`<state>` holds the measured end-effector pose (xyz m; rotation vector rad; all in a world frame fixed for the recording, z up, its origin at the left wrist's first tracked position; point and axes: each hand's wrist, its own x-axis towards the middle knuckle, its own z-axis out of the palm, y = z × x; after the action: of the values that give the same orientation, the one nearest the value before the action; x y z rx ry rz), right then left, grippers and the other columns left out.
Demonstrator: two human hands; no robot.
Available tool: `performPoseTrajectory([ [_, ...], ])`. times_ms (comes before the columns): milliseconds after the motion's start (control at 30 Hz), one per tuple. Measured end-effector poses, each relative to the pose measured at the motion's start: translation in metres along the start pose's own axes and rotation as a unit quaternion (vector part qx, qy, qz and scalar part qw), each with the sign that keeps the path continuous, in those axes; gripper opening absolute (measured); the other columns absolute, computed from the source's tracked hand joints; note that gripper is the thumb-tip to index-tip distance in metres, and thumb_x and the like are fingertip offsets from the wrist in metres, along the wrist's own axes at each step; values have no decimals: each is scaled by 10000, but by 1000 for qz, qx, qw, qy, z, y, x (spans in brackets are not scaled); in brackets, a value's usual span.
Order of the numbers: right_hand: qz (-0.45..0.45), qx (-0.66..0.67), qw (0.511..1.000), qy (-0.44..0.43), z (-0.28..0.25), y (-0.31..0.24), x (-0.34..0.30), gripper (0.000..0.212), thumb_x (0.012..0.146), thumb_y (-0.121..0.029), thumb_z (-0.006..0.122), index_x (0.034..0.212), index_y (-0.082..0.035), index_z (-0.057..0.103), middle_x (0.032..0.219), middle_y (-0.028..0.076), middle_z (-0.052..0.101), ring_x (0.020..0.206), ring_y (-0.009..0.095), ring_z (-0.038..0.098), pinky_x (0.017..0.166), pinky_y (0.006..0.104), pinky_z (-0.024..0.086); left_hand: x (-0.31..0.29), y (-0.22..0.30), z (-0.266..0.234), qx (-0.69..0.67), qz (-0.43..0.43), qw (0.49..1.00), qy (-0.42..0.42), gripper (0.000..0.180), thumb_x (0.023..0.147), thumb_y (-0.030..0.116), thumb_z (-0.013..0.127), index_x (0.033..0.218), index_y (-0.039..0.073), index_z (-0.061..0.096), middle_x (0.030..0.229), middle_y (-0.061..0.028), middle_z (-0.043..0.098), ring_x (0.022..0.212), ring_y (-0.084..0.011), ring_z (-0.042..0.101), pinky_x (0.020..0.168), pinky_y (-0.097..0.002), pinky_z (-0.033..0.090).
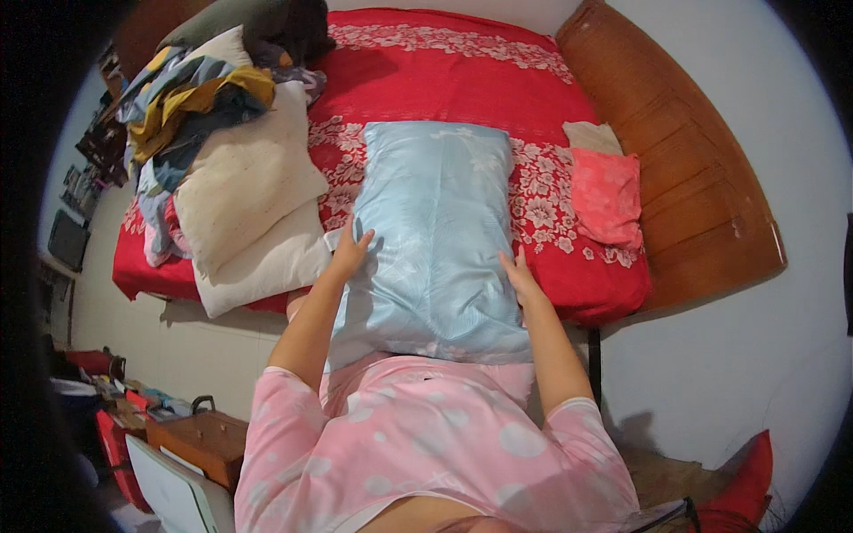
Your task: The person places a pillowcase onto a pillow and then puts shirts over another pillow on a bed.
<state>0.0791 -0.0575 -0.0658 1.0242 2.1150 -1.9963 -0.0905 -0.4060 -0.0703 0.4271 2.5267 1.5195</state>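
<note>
A plump pillow in a light blue, faintly patterned pillowcase (435, 231) lies lengthwise in front of me. Its far part rests on the bed, and its near end reaches my lap. My left hand (353, 252) lies against the pillow's left side, thumb and forefinger spread apart. On the opposite side, my right hand (519, 275) touches the pillow's edge, its thumb and forefinger also apart. The other fingers of both hands are mostly hidden. Left of the pillow, two off-white bare pillows (253, 182) overlap at the bed's edge.
A red bedspread with white flowers (444, 75) covers the bed. Crumpled clothes and bedding (191, 102) are heaped at the left. A folded coral cloth (606, 197) lies near the wooden headboard (680, 160) at right. A brown case (200, 440) stands on the floor at lower left.
</note>
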Motion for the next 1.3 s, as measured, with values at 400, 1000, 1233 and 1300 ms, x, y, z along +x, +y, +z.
performPoseTrajectory([
  [400,-148,-3,978,147,47,-24,103,774,675,-242,742,1295,49,381,1263,180,487,1170,274,462,983,334,361,86,33,43,-305,-202,930,-40,752,731,309,733,1314,3,370,1227,-167,505,1101,-263,506,943,-342,401],
  [1000,-288,-23,927,239,-195,-277,158,456,722,-104,611,1152,25,527,1012,136,626,932,236,590,838,343,445,251,307,169,-409,-164,891,-111,535,803,122,611,1284,14,402,1124,-124,567,1015,-247,563,891,-372,438],
  [1233,-217,-272,879,326,-337,-359,219,675,829,-269,625,1394,-91,302,1355,214,404,1216,359,423,1006,427,338,345,347,316,-353,-60,920,-157,737,829,186,643,1405,44,205,1340,-145,416,1203,-246,419,992,-354,340],
  [1300,-167,-369,851,334,-356,-330,240,692,831,-288,621,1409,-120,280,1406,196,326,1258,363,365,1029,446,307,357,329,353,-346,-111,910,-200,815,862,221,606,1456,93,63,1412,-186,306,1252,-273,355,1010,-379,321],
])
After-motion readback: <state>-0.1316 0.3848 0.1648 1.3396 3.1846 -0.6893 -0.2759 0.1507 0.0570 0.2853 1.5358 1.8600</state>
